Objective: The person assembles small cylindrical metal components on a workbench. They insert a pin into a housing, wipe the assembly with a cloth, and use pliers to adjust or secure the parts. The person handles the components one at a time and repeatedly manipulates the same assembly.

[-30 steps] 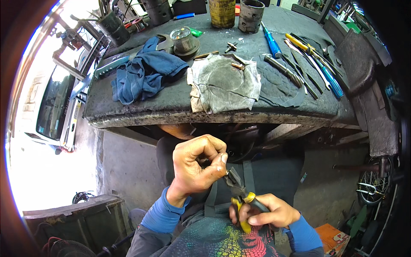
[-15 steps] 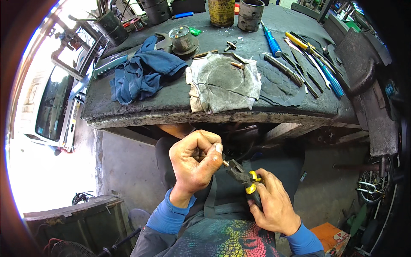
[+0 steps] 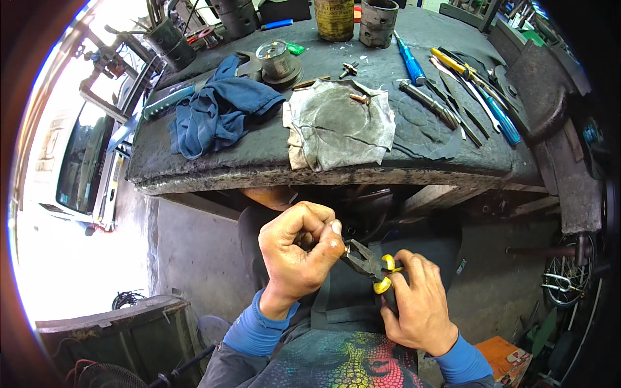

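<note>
Above my lap, my right hand (image 3: 420,304) grips black-and-yellow pliers (image 3: 366,261) by their handles. The jaws point up and left, toward the fingertips of my left hand (image 3: 301,249). Those fingers are curled and pinch a small metal piece (image 3: 347,249); most of it is hidden by the thumb, and its tip meets the plier jaws. On the bench's front edge lies a stained white cloth (image 3: 339,129) with a small brass-coloured fitting (image 3: 359,99) on it. Behind the cloth rests another small metal fitting (image 3: 349,69).
A blue rag (image 3: 220,113) lies on the dark workbench (image 3: 453,165) at left, beside a metal cup (image 3: 275,61). Screwdrivers (image 3: 410,59) and other tools lie at right. A yellow tin (image 3: 334,19) stands at the back. A dark bin (image 3: 123,330) stands low at left.
Both hands and the pliers have shifted slightly right. The pliers' yellow handle collars sit a little farther apart, and the left thumb still presses the small metal piece.
</note>
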Action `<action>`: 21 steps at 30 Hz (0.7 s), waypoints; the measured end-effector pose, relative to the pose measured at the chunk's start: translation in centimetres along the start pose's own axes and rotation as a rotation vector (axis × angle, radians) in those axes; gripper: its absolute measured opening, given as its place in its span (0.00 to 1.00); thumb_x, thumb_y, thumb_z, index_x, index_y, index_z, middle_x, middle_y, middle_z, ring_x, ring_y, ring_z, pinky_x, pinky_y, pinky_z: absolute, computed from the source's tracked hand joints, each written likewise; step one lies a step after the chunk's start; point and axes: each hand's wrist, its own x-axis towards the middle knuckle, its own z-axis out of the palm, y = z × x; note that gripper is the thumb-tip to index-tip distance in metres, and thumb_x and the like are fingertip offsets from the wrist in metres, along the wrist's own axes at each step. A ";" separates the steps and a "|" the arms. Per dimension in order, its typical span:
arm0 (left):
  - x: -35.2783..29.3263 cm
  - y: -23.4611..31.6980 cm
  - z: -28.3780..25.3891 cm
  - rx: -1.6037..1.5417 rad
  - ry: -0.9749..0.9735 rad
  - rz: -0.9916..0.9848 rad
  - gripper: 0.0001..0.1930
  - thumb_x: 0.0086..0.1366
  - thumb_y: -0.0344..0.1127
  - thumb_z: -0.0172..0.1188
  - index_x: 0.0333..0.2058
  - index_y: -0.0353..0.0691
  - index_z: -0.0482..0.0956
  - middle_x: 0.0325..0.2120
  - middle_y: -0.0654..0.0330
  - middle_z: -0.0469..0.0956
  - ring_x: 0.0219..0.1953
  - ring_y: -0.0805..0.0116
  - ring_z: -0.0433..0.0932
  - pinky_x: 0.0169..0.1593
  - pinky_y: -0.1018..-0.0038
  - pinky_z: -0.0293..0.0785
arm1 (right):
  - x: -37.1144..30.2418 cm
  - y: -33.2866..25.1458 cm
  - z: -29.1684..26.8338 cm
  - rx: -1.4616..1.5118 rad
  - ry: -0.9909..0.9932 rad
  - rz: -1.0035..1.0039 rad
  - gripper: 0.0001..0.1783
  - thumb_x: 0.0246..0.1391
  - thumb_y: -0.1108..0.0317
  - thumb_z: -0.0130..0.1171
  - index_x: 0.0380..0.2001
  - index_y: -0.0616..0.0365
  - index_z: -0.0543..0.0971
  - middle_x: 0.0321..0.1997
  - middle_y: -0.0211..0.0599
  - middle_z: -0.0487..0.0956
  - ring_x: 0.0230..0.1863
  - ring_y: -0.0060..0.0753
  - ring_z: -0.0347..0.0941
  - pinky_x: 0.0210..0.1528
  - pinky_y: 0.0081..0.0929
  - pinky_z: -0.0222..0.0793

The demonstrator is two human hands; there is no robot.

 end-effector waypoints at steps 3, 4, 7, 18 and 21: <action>0.4 0.0 -0.2 0.023 -0.073 0.077 0.13 0.56 0.20 0.66 0.21 0.36 0.70 0.26 0.61 0.80 0.22 0.84 0.67 0.24 0.81 0.61 | -0.1 1.0 -0.6 0.607 -0.242 0.067 0.19 0.48 0.73 0.67 0.45 0.67 0.79 0.54 0.54 0.75 0.54 0.52 0.76 0.60 0.45 0.70; 0.6 -0.2 -0.3 0.018 -0.097 0.099 0.12 0.55 0.20 0.66 0.21 0.36 0.70 0.26 0.61 0.80 0.21 0.84 0.67 0.24 0.81 0.60 | -0.1 1.4 -0.6 0.905 -0.413 0.150 0.17 0.51 0.74 0.66 0.45 0.66 0.80 0.54 0.53 0.76 0.53 0.50 0.78 0.60 0.44 0.71; 1.1 -0.4 -0.6 -0.059 -0.188 0.122 0.11 0.53 0.20 0.66 0.21 0.36 0.72 0.26 0.60 0.81 0.21 0.82 0.68 0.24 0.81 0.62 | -1.6 3.6 2.5 1.940 -0.743 0.216 0.17 0.56 0.69 0.64 0.46 0.69 0.82 0.61 0.58 0.75 0.58 0.51 0.78 0.65 0.43 0.71; 0.6 -0.2 -0.7 -0.320 -0.035 -0.075 0.11 0.66 0.24 0.63 0.25 0.35 0.71 0.30 0.54 0.81 0.28 0.79 0.71 0.31 0.79 0.72 | -0.3 2.3 -4.7 0.325 -0.016 0.155 0.13 0.54 0.68 0.66 0.41 0.62 0.80 0.46 0.48 0.78 0.47 0.54 0.78 0.53 0.42 0.74; 0.3 -0.5 -0.5 -0.278 0.027 -0.060 0.11 0.67 0.23 0.62 0.26 0.35 0.71 0.31 0.54 0.81 0.28 0.79 0.71 0.32 0.78 0.73 | 2.6 3.0 -8.6 -0.031 0.365 0.120 0.14 0.52 0.71 0.65 0.41 0.63 0.78 0.42 0.49 0.76 0.44 0.55 0.76 0.49 0.43 0.73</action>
